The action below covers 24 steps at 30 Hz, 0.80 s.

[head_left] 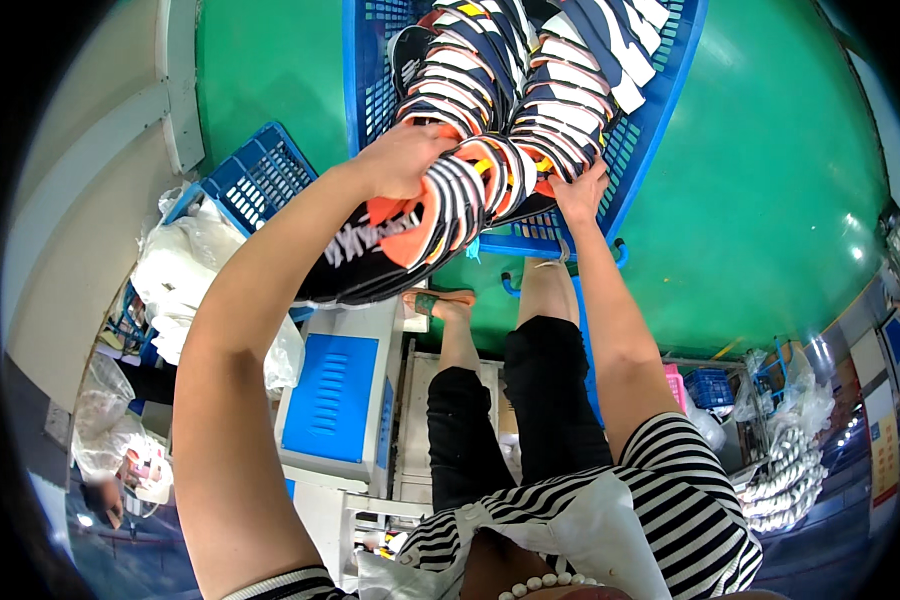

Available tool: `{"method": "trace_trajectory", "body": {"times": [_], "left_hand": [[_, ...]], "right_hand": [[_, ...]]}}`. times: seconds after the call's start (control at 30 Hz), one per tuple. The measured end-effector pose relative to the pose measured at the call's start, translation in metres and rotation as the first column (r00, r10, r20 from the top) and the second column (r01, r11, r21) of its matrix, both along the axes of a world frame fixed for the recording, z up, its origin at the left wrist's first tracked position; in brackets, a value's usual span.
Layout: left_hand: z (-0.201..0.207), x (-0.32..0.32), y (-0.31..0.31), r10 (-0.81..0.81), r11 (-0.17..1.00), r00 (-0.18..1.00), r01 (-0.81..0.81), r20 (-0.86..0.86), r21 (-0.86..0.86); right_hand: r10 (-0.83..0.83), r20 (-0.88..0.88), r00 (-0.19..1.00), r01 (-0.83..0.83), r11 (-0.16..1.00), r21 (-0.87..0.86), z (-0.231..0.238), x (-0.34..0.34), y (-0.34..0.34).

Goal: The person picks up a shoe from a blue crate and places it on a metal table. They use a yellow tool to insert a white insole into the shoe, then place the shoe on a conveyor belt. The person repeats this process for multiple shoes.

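Note:
A curved stack of nested shoe uppers [455,215], black and white with orange linings, spans the space between my two hands at the near end of a blue plastic basket. My left hand [405,162] is closed on the top of this stack, fingers curled over its orange edge. At the stack's right end, my right hand [580,195] grips the uppers, its fingertips partly hidden among them. Inside the blue basket [655,120] lie two long rows of similar uppers, the left row [460,75] and the right row [562,95].
A smaller blue crate [260,180] stands tilted at the left, beside white plastic bags [185,265]. Below the held stack is a grey cabinet with a blue panel [325,395]. Green floor [770,190] surrounds the basket. Crates and bundled goods [785,480] sit at the lower right.

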<state>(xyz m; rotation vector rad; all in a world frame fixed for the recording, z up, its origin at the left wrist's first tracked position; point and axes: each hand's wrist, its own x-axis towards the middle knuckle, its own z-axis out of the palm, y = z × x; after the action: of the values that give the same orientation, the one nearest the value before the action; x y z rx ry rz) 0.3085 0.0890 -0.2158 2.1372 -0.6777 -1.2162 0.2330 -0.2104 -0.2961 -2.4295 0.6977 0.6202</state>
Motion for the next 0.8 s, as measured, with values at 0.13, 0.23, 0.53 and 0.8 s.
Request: {"method": "trace_trajectory", "body": {"times": [0.13, 0.23, 0.53, 0.8], "left_hand": [[-0.034, -0.006, -0.03, 0.194, 0.964, 0.966, -0.155, -0.173, 0.215], [-0.034, -0.004, -0.037, 0.232, 0.943, 0.934, -0.147, -0.272, 0.298], [-0.026, -0.051, -0.034, 0.403, 0.905, 0.913, -0.407, 0.058, 0.125], [0.057, -0.076, -0.039, 0.57, 0.814, 0.799, -0.581, 0.193, 0.0]], "right_hand": [[-0.11, -0.024, 0.994, 0.113, 0.975, 0.193, 0.006, 0.004, -0.001], [-0.239, -0.103, 0.966, 0.257, 0.937, 0.237, 0.009, 0.015, -0.001], [-0.349, -0.377, 0.858, 0.509, 0.671, 0.539, -0.018, 0.022, -0.017], [-0.181, -0.126, 0.975, 0.22, 0.772, 0.597, 0.036, 0.007, -0.029]]}}
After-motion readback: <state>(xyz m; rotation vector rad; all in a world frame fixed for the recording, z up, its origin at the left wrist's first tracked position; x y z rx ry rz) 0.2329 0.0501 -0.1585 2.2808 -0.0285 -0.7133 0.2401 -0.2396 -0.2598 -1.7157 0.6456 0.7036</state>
